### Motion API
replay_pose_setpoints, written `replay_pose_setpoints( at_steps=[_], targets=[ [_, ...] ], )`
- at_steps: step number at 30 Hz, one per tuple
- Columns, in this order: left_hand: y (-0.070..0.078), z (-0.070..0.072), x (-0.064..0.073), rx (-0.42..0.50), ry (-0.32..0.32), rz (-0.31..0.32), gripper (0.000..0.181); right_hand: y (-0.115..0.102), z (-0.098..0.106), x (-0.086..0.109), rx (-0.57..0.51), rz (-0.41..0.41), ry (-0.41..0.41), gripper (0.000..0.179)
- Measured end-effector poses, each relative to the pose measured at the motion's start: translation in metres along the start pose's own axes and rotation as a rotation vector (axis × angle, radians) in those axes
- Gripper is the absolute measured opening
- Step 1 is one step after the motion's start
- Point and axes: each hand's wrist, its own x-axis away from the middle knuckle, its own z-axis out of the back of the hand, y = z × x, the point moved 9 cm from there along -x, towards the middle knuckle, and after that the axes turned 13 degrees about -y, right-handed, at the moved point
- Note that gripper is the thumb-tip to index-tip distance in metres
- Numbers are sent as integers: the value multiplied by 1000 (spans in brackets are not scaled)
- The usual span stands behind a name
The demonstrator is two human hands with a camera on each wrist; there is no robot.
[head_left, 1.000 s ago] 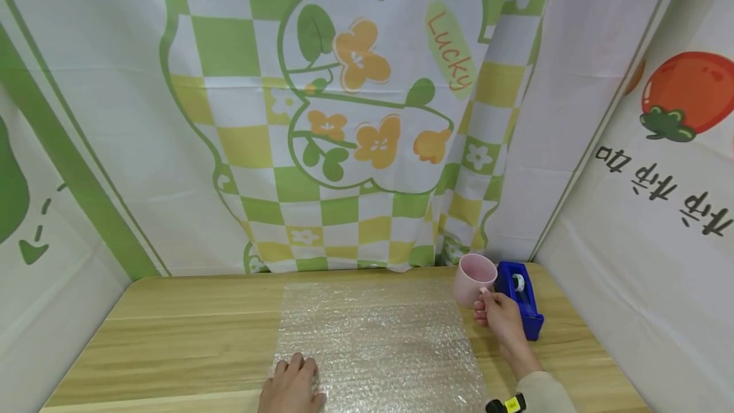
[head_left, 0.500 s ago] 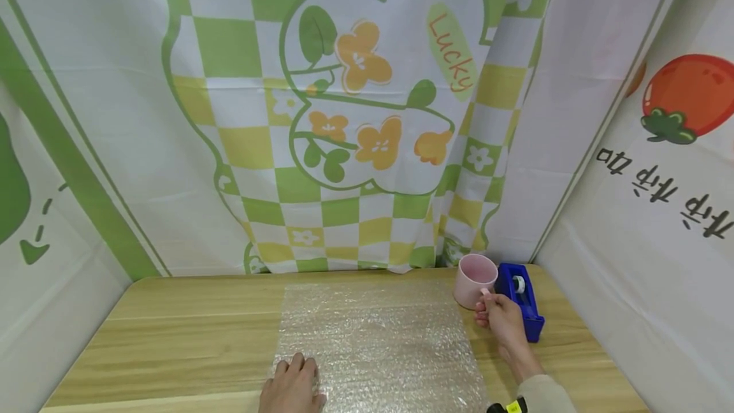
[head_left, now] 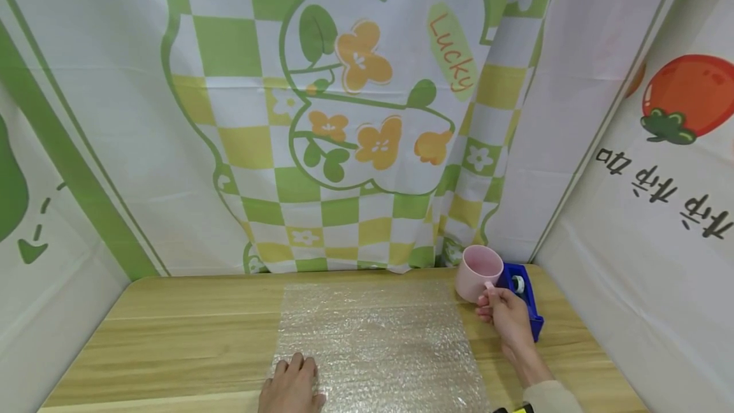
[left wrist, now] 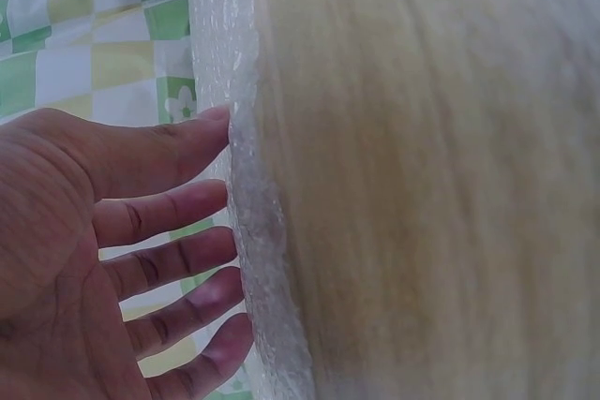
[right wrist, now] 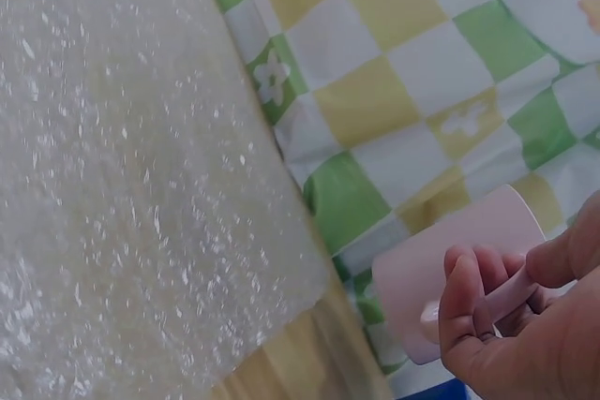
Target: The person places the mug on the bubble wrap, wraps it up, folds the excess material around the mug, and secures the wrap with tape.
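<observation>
A pink mug (head_left: 473, 279) stands out at the back right of the table, its handle toward the person. My right hand (head_left: 509, 320) grips that handle; in the right wrist view the fingers (right wrist: 461, 302) curl round it, with the thumb on top. A sheet of clear bubble wrap (head_left: 378, 343) lies flat over the middle of the table. My left hand (head_left: 290, 386) rests on its left edge with fingers spread. The left wrist view shows the fingertips (left wrist: 220, 348) right at the bubble wrap's edge.
A blue tape dispenser (head_left: 530, 311) with a white roll stands right behind the mug and right hand, partly hidden. The wooden table (head_left: 189, 336) meets a checked curtain (head_left: 344, 234) at the back. White printed cloth hangs on both sides.
My right hand has raised the mug slightly and shifted it a little to the right, where it overlaps more of the tape dispenser. My left hand has stayed in place.
</observation>
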Motion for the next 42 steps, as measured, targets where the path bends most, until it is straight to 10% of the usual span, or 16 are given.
replay_pose_setpoints(
  at_steps=[42],
  targets=[
    [0,3,4,23,27,-23,35,3,-108,56,-45,10,-228,20]
  ],
)
